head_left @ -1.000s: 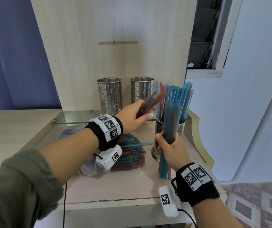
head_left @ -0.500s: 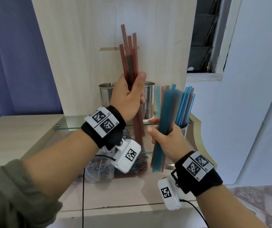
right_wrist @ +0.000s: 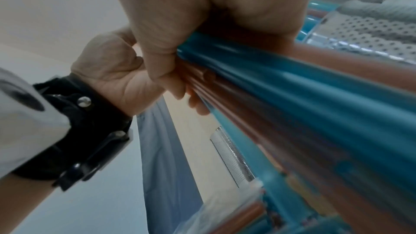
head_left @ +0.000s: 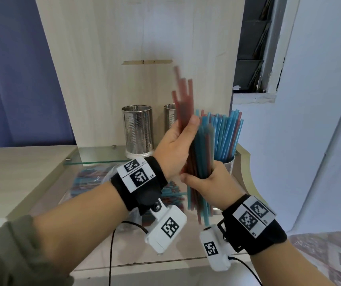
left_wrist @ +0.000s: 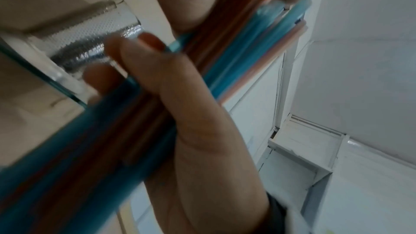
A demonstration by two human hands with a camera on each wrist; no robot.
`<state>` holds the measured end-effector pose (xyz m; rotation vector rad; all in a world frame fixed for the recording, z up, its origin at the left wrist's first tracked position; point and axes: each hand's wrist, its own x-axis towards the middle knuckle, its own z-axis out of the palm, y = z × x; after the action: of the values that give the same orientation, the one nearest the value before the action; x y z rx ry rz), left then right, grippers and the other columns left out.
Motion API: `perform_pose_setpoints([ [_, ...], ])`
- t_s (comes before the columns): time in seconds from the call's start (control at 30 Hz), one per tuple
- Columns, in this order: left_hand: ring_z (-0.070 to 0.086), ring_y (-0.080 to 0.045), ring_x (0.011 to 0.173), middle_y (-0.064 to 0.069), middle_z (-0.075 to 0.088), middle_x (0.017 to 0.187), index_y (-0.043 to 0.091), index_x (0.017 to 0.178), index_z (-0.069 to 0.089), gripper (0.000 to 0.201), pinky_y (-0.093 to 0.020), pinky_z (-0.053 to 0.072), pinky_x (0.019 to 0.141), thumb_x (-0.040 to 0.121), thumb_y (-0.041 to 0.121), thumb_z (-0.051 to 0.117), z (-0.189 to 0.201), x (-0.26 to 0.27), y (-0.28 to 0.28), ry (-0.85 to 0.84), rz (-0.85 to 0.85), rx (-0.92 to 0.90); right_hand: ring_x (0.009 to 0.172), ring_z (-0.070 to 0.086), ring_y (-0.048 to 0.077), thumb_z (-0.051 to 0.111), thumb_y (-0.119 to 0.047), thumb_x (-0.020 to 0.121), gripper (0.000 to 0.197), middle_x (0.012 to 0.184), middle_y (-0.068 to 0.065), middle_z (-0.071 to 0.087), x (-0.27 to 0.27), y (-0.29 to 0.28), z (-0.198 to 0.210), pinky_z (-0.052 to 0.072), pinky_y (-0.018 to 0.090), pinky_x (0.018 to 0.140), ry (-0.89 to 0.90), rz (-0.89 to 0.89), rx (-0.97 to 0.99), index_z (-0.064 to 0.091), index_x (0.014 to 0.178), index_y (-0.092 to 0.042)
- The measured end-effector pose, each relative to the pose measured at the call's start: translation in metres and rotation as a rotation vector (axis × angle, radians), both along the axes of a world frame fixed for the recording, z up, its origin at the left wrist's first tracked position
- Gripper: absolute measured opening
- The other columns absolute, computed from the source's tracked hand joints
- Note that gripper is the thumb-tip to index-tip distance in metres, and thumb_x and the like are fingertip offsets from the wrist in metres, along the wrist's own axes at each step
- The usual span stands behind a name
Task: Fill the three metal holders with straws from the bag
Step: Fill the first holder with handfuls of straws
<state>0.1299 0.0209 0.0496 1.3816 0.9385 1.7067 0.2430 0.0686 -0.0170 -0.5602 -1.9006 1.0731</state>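
Soft, even daylight fills the room, brightest on the white wall (head_left: 320, 100) at right. The red straws (head_left: 183, 104) smear with motion blur. Both wrist views are dimmer, blurred close up, and bent at the edges.

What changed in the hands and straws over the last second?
The left hand lifted its red straws upright, then brought them right against the blue bundle, which the right hand raised. The three holders and the bag stayed put.
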Motion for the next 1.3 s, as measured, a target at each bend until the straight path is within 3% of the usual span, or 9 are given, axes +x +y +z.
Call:
perform_pose_setpoints([
  [0.1, 0.061, -0.026, 0.109, -0.011, 0.061, 0.118, 0.024, 0.123, 0.045, 0.070, -0.049, 0.046, 0.100, 0.073, 0.070, 0.062, 0.016, -0.015, -0.001, 0.199, 0.109, 0.100, 0.077, 0.069, 0.016, 0.074, -0.009, 0.082, 0.007, 0.079, 0.009, 0.070, 0.008, 0.004, -0.011, 0.056, 0.023, 0.069, -0.017, 0.015, -0.065, 0.070, 0.088, -0.007],
  [0.2, 0.053, -0.014, 0.121, -0.008, 0.045, 0.140, 0.027, 0.144, 0.021, 0.069, -0.040, 0.049, 0.099, 0.090, 0.059, 0.048, 0.044, -0.033, -0.007, 0.555, 0.346, 0.371, 0.076, 0.067, 0.004, 0.074, -0.010, 0.082, 0.010, 0.081, -0.002, 0.070, 0.012, 0.008, -0.018, 0.051, 0.014, 0.069, -0.054, 0.036, -0.080, 0.071, 0.091, -0.013],
  [0.4, 0.038, -0.007, 0.129, -0.005, 0.041, 0.143, 0.011, 0.140, 0.042, 0.052, -0.029, 0.034, 0.111, 0.096, 0.036, 0.039, 0.043, -0.030, -0.008, 1.184, 0.435, 0.416, 0.077, 0.067, 0.020, 0.074, -0.035, 0.071, 0.031, 0.077, -0.002, 0.068, 0.009, 0.008, -0.028, 0.057, 0.041, 0.081, -0.014, 0.055, -0.110, 0.066, 0.101, -0.033],
  [0.67, 0.043, -0.007, 0.131, 0.001, 0.051, 0.139, 0.012, 0.138, 0.048, 0.045, -0.028, 0.035, 0.112, 0.094, 0.022, 0.048, 0.019, -0.020, -0.006, 0.995, 0.368, 0.468, 0.076, 0.070, 0.020, 0.076, -0.016, 0.079, 0.011, 0.083, 0.005, 0.073, 0.011, 0.007, -0.032, 0.057, 0.044, 0.078, 0.057, 0.001, -0.145, 0.071, 0.086, -0.022],
  [0.87, 0.033, -0.009, 0.140, -0.001, 0.039, 0.151, 0.010, 0.142, 0.045, 0.050, -0.026, 0.026, 0.116, 0.095, 0.026, 0.050, 0.003, -0.004, -0.004, 1.159, 0.295, 0.435, 0.071, 0.069, 0.020, 0.072, -0.007, 0.085, 0.008, 0.071, 0.003, 0.071, 0.014, 0.009, -0.029, 0.058, 0.037, 0.072, 0.148, -0.008, -0.141, 0.068, 0.083, -0.014],
  [0.97, 0.041, -0.008, 0.135, -0.001, 0.047, 0.146, 0.011, 0.143, 0.044, 0.049, -0.032, 0.036, 0.111, 0.097, 0.029, 0.045, -0.001, -0.007, -0.002, 0.952, 0.279, 0.438, 0.073, 0.070, 0.023, 0.074, -0.010, 0.084, 0.007, 0.071, 0.006, 0.071, 0.019, 0.012, -0.030, 0.056, 0.044, 0.076, 0.165, -0.050, -0.184, 0.069, 0.083, -0.015],
  [1.07, 0.051, -0.003, 0.123, 0.002, 0.053, 0.136, 0.015, 0.142, 0.041, 0.051, -0.022, 0.042, 0.103, 0.095, 0.030, 0.048, -0.008, -0.014, 0.008, 0.697, 0.309, 0.270, 0.065, 0.068, 0.017, 0.071, -0.001, 0.084, 0.014, 0.068, 0.007, 0.069, 0.036, 0.016, -0.005, 0.056, 0.033, 0.070, 0.252, -0.124, -0.185, 0.067, 0.084, -0.014],
  [1.2, 0.040, -0.013, 0.134, -0.002, 0.039, 0.150, 0.016, 0.150, 0.025, 0.075, -0.036, 0.035, 0.113, 0.090, 0.043, 0.060, -0.033, -0.024, 0.035, 1.085, 0.395, -0.177, 0.064, 0.065, 0.020, 0.063, 0.000, 0.089, 0.013, 0.070, 0.009, 0.065, 0.072, 0.029, 0.064, 0.057, 0.033, 0.066, 0.442, -0.106, -0.117, 0.064, 0.087, -0.014],
  [1.3, 0.032, -0.014, 0.140, 0.001, 0.031, 0.155, 0.016, 0.153, 0.013, 0.101, -0.026, 0.027, 0.110, 0.079, 0.054, 0.070, -0.052, -0.014, 0.049, 1.106, 0.310, -0.269, 0.065, 0.063, 0.022, 0.061, -0.001, 0.091, 0.013, 0.064, 0.000, 0.064, 0.085, 0.043, 0.106, 0.055, 0.035, 0.067, 0.549, -0.074, -0.041, 0.061, 0.086, -0.013],
])
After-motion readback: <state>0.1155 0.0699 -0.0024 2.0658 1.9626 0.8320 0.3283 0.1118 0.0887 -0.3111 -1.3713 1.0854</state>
